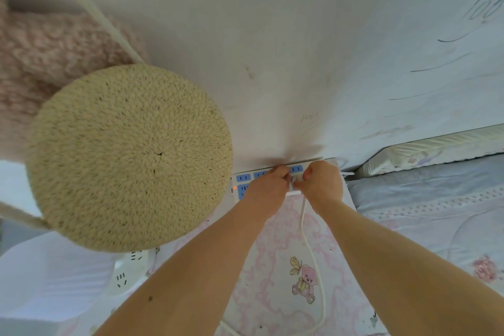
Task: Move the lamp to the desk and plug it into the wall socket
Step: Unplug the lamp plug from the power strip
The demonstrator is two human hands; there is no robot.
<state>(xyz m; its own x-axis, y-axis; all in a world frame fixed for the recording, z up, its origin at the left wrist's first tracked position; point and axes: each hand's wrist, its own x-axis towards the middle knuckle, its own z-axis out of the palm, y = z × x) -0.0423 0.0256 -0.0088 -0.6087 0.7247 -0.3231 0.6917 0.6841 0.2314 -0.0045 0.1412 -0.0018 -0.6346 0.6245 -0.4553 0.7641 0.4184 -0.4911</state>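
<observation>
Fingertips of both hands are closed together over a small white plug [296, 180], the left hand [268, 185] and right hand [323, 181] pinching it at the power strip [246, 181], which lies against the wall [272, 35]. The plugging-in step is judged under way; a straight, firm push is called for next. A smooth white cord [308, 240] trails back across a pink printed surface. The woven, round lamp shade [128, 158] (coarse, straw-coloured) stands just left.

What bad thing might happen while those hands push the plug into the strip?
The power strip shows a red light, so it is probably live; the fingertips pinch close around the plug and might slip onto the pins. The white cord trails loosely under the right arm, so a snag might tug the plug askew.
</observation>
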